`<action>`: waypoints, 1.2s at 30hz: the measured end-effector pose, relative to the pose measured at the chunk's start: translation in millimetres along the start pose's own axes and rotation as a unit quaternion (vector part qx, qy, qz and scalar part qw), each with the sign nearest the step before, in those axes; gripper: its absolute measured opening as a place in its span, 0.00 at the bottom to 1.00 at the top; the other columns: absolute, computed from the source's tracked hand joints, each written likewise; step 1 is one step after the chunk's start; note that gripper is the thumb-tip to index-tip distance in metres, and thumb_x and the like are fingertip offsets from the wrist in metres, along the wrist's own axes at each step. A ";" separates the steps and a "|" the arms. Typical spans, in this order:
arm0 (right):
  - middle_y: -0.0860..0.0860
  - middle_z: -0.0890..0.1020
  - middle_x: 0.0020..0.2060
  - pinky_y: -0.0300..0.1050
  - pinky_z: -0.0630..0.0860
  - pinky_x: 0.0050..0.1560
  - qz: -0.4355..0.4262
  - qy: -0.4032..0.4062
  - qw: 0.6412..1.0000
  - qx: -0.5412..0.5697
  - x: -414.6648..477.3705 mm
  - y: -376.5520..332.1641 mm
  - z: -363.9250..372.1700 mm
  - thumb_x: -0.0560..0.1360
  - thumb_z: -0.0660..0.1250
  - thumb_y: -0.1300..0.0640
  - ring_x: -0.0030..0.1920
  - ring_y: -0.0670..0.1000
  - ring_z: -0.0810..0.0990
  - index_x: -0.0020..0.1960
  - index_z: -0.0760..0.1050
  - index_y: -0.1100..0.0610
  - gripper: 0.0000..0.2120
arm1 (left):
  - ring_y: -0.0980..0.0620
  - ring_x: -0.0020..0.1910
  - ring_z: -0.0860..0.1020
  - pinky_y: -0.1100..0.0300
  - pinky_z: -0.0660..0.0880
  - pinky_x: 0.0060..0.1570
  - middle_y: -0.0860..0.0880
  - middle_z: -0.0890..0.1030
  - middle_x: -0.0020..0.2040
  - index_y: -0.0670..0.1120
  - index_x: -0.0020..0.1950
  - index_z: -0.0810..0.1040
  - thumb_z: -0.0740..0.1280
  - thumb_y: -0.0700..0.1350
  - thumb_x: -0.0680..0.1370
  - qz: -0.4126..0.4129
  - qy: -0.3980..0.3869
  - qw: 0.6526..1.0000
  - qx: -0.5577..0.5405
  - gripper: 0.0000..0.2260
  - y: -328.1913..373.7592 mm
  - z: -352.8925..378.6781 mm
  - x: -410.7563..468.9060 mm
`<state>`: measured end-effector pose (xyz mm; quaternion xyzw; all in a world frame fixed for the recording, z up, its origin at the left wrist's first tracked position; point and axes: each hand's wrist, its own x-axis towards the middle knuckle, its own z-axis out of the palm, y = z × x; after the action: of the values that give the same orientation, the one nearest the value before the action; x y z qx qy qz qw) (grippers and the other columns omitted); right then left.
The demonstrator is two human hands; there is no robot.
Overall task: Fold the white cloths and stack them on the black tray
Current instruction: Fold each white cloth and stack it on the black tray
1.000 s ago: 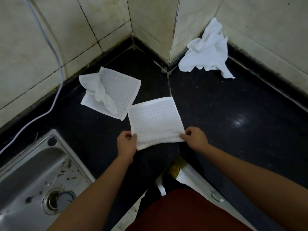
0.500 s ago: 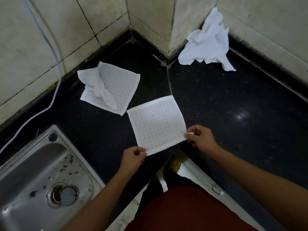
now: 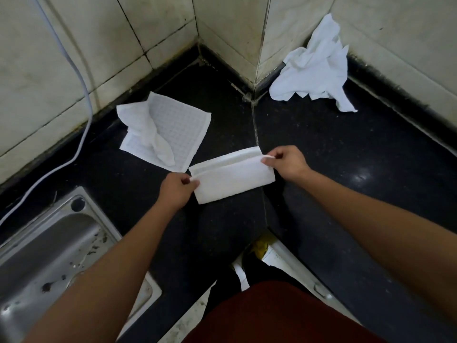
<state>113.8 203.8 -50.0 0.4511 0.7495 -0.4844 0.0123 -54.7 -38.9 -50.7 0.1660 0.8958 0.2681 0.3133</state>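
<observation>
While we stand at the corner of the black table [image 3: 346, 157], one steel sink [image 3: 49, 256] lies nearest, sunk into it on our left. Past it, the left grip [image 3: 176, 191] pinches the left end of a white cloth [image 3: 232, 179] between thumb and curled fingers, and the right grip [image 3: 286, 164] pinches the right end in the same way. This cloth is doubled into a long strip over the middle of the table, with its crease toward us and its two free edges brought together on the far side. We cannot tell whether it rests fully on the surface.

We judge that the first fold of this cloth is just closing. The next move calls for squaring those far edges, laying the strip flat, and folding it across once more. We can make out no tray apart from the dark table, so the stacking place is yet to be found.

Counting onward, just beyond the left grip lies one flat checked cloth [image 3: 188, 129] with one twisted cloth [image 3: 158, 144] on top of it. One white cable [image 3: 81, 120] hangs down the wall beside them. Farthest off, against the right wall, sits one crumpled heap [image 3: 314, 68]. How many cloths it holds we cannot tell.
</observation>
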 end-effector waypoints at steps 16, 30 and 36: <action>0.54 0.80 0.51 0.47 0.72 0.45 -0.011 0.014 0.950 -0.310 74.7 -18.3 34.0 0.74 0.67 0.47 0.50 0.57 0.79 0.56 0.77 0.54 0.15 | 0.43 0.43 0.77 0.56 0.71 0.39 0.43 0.78 0.40 0.41 0.39 0.74 0.71 0.50 0.73 -0.090 -0.008 0.989 0.114 0.13 3.2 14.7 72.3; 0.49 0.83 0.44 0.48 0.78 0.45 -0.031 -0.036 0.950 -0.309 -1.2 34.6 21.0 0.76 0.66 0.49 0.44 0.51 0.80 0.48 0.80 0.51 0.07 | 0.43 0.45 0.77 0.52 0.74 0.42 0.44 0.78 0.47 0.42 0.49 0.78 0.62 0.41 0.78 0.118 -0.027 0.975 0.185 0.06 -18.3 51.0 -5.3; 0.51 0.79 0.50 0.48 0.74 0.46 -0.019 0.027 0.959 -0.282 12.0 16.8 23.6 0.75 0.66 0.45 0.49 0.54 0.79 0.55 0.75 0.53 0.15 | 0.46 0.49 0.74 0.53 0.73 0.39 0.46 0.76 0.49 0.42 0.50 0.79 0.64 0.39 0.77 0.178 0.015 0.957 0.230 0.05 -25.1 50.6 -6.0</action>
<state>108.4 196.4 -80.1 0.4278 0.8640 -0.2417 0.1097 -20.6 -42.7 -95.9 0.3866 0.8936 0.1085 0.2006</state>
